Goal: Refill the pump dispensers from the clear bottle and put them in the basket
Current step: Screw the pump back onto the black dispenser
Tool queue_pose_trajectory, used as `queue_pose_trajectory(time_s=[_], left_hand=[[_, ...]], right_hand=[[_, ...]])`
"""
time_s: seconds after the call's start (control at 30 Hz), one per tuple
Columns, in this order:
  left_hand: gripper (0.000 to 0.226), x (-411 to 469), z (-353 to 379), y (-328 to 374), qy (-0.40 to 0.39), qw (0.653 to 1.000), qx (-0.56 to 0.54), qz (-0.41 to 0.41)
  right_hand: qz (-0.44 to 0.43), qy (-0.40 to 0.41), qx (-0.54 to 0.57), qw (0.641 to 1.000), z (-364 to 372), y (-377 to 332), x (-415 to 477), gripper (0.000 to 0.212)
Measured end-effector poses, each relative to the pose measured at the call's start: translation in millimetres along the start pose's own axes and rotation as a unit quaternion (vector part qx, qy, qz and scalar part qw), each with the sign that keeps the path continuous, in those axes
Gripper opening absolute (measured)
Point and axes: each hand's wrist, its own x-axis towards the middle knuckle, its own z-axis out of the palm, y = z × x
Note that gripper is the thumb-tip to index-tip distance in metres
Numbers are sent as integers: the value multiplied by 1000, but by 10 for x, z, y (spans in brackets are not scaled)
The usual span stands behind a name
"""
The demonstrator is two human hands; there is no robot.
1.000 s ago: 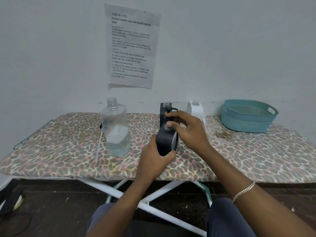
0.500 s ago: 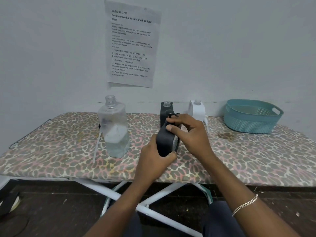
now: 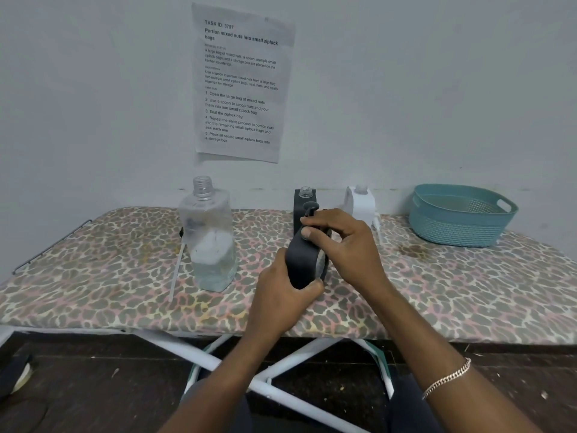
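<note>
Left hand (image 3: 282,303) grips the dark grey plastic dispenser (image 3: 304,260); right hand (image 3: 338,245) pinches its black pump head (image 3: 309,207). Probably screwing it on; basketing next.

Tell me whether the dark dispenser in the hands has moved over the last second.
Yes, slightly. The dark dispenser stood upright; now its top leans right, while its base remains in line with the open dark dispenser behind it.

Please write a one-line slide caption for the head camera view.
Left hand steadies a black dispenser while the right hand works its pump head.
</note>
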Motion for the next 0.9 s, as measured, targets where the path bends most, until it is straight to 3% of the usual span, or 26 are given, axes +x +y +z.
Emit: queue_pose_trajectory(time_s=[0.23,0.3,0.43,0.5,0.63,0.73,0.8,0.9], left_hand=[[37,-10,-11,20,0,1000,3,5],[38,-10,-12,21,3,1000,7,7],[36,-9,-9,19,5,1000,7,4],[38,-7,-10,15,4,1000,2,1],[42,-6,-7,16,1,1000,8,0],[42,-11,-7,22,4,1000,10,1],[42,-13,-10,24,3,1000,11,1],[40,-10,-8,24,0,1000,7,0]], right_hand=[[12,31,82,996,-74,82,-77,15],[24,34,125,991,-117,57,-35,24],[86,-89,106,987,-233,32,165,52],[112,-125,88,982,-239,15,204,45],[109,-71,27,991,-141,0,165,27],[118,-62,-32,991,-47,-15,146,34],[125,-97,-54,986,-78,-42,157,38],[137,-160,61,976,-226,-47,194,30]])
